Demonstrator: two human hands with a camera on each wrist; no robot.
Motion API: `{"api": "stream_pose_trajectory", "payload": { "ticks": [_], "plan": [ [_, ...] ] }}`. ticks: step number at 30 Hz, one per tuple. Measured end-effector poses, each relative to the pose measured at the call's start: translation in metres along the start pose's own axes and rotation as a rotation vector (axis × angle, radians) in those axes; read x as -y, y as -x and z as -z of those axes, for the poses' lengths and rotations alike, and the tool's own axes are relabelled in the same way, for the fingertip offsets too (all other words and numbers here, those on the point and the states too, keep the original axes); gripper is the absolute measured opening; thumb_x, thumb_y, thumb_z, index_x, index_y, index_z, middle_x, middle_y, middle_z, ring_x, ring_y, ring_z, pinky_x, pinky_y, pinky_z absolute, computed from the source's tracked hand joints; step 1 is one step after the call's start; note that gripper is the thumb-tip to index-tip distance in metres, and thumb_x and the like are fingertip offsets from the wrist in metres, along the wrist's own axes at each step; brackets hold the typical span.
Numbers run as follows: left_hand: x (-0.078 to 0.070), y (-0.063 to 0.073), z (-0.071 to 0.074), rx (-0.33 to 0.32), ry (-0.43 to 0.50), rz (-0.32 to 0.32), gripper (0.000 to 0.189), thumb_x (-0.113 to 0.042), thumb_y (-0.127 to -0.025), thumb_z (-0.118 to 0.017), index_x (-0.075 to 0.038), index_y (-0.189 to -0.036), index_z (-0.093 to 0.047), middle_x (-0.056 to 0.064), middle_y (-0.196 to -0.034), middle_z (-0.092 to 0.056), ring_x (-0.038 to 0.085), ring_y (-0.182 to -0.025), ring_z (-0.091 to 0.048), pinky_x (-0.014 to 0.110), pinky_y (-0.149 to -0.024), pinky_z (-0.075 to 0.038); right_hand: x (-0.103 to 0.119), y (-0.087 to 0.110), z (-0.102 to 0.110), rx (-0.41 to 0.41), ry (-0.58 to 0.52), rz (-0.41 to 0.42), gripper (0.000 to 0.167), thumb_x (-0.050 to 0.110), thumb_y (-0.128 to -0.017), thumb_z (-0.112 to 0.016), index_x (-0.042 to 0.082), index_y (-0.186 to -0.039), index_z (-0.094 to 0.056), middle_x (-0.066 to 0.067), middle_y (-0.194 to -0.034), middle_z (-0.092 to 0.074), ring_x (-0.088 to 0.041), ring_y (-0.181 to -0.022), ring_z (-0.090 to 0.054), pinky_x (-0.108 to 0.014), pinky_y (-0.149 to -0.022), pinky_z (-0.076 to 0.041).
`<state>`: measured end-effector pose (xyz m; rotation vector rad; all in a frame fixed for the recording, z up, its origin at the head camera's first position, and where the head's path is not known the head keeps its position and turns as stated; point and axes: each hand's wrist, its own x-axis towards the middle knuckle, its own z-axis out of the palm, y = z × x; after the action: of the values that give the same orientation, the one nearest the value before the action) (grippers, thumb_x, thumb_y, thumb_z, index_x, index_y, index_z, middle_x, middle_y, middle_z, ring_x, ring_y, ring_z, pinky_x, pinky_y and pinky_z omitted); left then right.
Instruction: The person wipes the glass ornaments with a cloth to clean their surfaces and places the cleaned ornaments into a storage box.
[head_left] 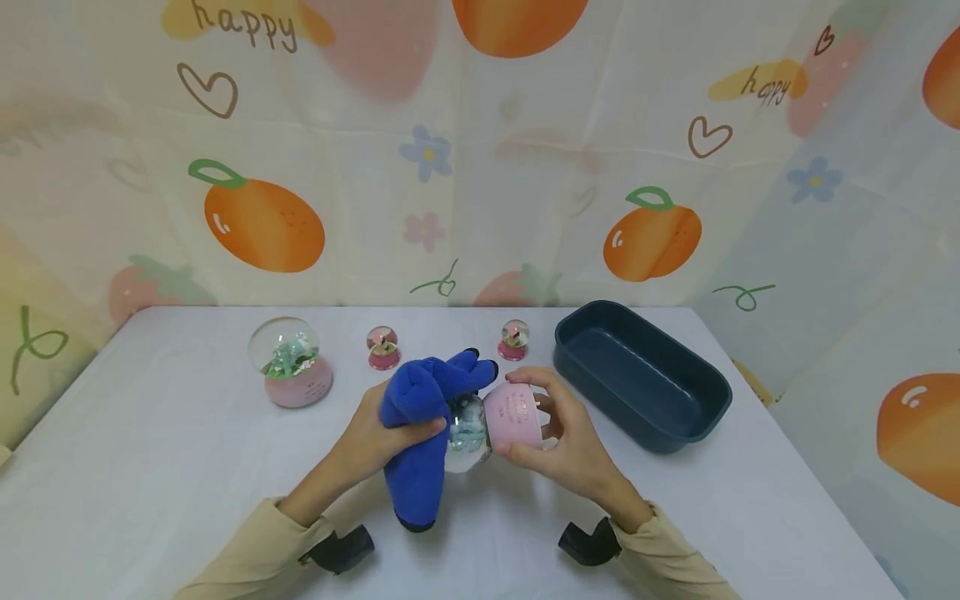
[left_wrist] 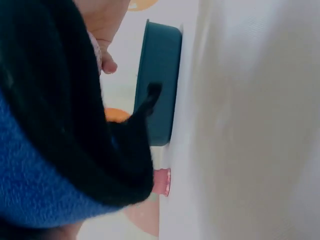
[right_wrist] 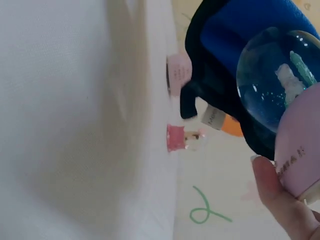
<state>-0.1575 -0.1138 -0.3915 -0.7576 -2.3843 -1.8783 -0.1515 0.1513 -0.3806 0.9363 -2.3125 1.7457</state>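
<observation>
A blue cloth (head_left: 420, 467) with dark edging is bunched in my left hand (head_left: 371, 437), which grips it against the glass of a snow globe. That snow globe (head_left: 514, 417) lies on its side in the air, its pink base towards the right. My right hand (head_left: 573, 437) holds the base between thumb and fingers. In the right wrist view the clear dome (right_wrist: 265, 75) shows a pale figure inside, and the blue cloth (right_wrist: 235, 35) sits behind it. From the left wrist, the cloth (left_wrist: 45, 190) covers most of the near view.
A larger snow globe (head_left: 298, 387) with a pink base stands at the back left. Two small snow globes, one left (head_left: 383, 354) and one right (head_left: 513, 346), stand at the back. A dark teal tray (head_left: 641, 379) lies at the right on the white-covered table (head_left: 150, 467).
</observation>
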Motion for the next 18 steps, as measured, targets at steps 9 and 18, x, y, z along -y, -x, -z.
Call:
{"api": "stream_pose_trajectory", "payload": {
  "ticks": [9,18],
  "plan": [
    [-0.0009,-0.0003,0.0062,0.250,0.175,0.134,0.081,-0.047,-0.090,-0.064,-0.002,-0.149,-0.030,0.026,-0.134,-0.052,0.035,-0.116,-0.056,0.057,-0.095,-0.050,0.0027,0.0004,-0.0034,-0.043,0.007,0.167,0.073,-0.005,-0.066,-0.083,-0.002,-0.130,-0.049,-0.022,-0.132,-0.048,-0.016,-0.099,-0.065,-0.033,-0.057,-0.059],
    [0.0006,0.0001,0.0034,0.172,0.103,0.008,0.071,-0.041,-0.089,-0.070,0.000,-0.141,-0.043,0.022,-0.123,-0.061,0.031,-0.108,-0.062,0.054,-0.089,-0.055,0.0015,-0.0002,-0.0028,-0.020,0.032,0.095,0.080,-0.003,-0.070,-0.084,0.005,-0.139,-0.043,-0.022,-0.137,-0.047,-0.026,-0.104,-0.066,-0.034,-0.066,-0.060]
  ]
}}
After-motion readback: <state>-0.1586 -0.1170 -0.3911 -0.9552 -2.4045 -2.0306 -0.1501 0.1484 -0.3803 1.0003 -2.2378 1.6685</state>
